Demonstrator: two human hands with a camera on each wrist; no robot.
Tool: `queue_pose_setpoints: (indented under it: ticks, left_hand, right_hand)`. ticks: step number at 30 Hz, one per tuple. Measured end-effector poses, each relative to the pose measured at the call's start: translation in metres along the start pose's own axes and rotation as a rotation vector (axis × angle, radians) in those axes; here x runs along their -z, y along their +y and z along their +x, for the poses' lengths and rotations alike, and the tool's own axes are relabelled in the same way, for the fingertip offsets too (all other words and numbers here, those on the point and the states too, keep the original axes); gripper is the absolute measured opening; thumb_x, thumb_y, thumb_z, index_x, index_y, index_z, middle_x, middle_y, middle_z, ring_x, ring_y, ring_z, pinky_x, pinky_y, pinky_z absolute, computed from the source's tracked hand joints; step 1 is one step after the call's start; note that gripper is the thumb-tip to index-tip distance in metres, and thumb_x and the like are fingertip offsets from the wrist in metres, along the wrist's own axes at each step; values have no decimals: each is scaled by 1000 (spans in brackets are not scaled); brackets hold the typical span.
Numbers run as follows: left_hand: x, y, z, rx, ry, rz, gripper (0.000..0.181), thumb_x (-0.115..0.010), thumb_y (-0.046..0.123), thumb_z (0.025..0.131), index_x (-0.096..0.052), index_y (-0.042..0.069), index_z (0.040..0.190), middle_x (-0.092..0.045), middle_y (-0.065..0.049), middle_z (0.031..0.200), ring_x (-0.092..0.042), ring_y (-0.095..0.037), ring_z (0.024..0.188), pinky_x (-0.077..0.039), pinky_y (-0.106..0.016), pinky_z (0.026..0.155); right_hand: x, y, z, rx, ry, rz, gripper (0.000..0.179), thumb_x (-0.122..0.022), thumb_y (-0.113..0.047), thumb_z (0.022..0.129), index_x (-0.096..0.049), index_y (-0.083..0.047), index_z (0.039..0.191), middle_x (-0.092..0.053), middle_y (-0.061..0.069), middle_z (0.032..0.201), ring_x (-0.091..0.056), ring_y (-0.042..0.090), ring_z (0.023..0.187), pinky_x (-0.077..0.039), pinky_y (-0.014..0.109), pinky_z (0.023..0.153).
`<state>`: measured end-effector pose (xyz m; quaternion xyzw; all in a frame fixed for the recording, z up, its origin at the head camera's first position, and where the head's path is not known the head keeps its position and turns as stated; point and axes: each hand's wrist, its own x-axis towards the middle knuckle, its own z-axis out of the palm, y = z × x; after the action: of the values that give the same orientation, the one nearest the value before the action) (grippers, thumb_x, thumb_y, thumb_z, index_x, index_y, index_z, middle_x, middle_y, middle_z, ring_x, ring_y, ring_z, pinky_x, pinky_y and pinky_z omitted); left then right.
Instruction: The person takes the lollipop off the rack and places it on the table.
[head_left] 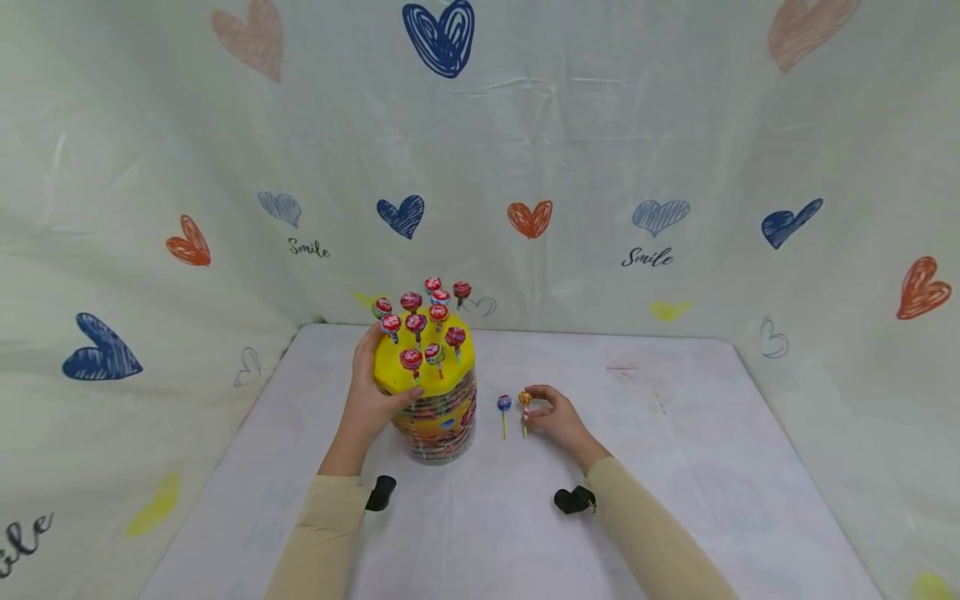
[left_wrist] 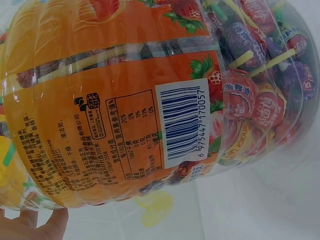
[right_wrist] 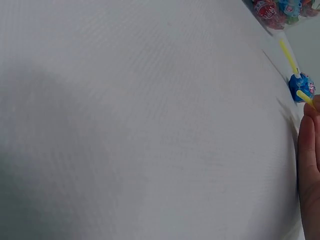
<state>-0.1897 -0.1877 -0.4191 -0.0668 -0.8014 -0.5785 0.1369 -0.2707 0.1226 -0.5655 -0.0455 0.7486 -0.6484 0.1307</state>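
Observation:
A clear plastic jar (head_left: 437,429) filled with wrapped lollipops stands left of the middle of the table. Several lollipops, among them one with a red wrapper (head_left: 411,359), stick up from its yellow lid (head_left: 392,364). My left hand (head_left: 372,387) grips the jar near the top, thumb at the front of the lid and fingers round the left side. In the left wrist view, its orange label (left_wrist: 125,135) carries a barcode. My right hand (head_left: 557,417) pinches an orange-wrapped lollipop (head_left: 525,399) by the jar's right side. Close beside it is a blue-wrapped lollipop (head_left: 505,403) with a yellow stick.
The pale table (head_left: 637,517) reaches back to a white sheet (head_left: 592,275) printed with hearts. Black straps or cases, one near the left wrist (head_left: 381,493) and one near the right wrist (head_left: 574,500), show beside the beige sleeves.

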Motion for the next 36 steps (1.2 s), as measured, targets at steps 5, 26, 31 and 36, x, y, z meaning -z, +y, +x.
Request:
queue_pose_setpoints:
  ticks: [5, 26, 31, 36]
  left_hand:
    - [-1, 1, -2, -15, 5, -3, 99, -80, 21, 81, -16, 25, 156, -9, -1, 159, -30, -27, 134, -35, -48, 109]
    - [-1, 0, -1, -13, 6, 2, 99, -80, 20, 82, -15, 25, 156, -8, -1, 159, -29, -27, 136, -34, -48, 110]
    - [-1, 1, -2, -20, 11, -7, 99, -81, 19, 81, -16, 25, 156, -9, 0, 159, -29, -25, 136, -35, -46, 110]
    - [-1, 0, -1, -29, 11, -3, 99, -80, 20, 81, -16, 24, 156, -9, -1, 159, -30, -26, 135, -35, -47, 110]
  right_hand:
    - [-2, -2, 0, -3, 4, -51, 58, -72, 11, 77, -56, -4, 131, -54, 15, 132, -67, 20, 86, -56, 31, 73]
    - [0, -9, 4, -15, -46, -245, 55, -74, 7, 77, -59, -5, 129, -61, 11, 121, -64, 17, 78, -53, 30, 72]
    - [0, -13, 4, -7, -63, -283, 56, -75, 7, 77, -58, -4, 130, -61, 12, 122, -63, 15, 75, -52, 29, 70]
    - [-1, -15, 4, -11, -57, -305, 55, -77, 6, 77, -60, -5, 128, -61, 10, 119, -61, 16, 73, -52, 29, 66]
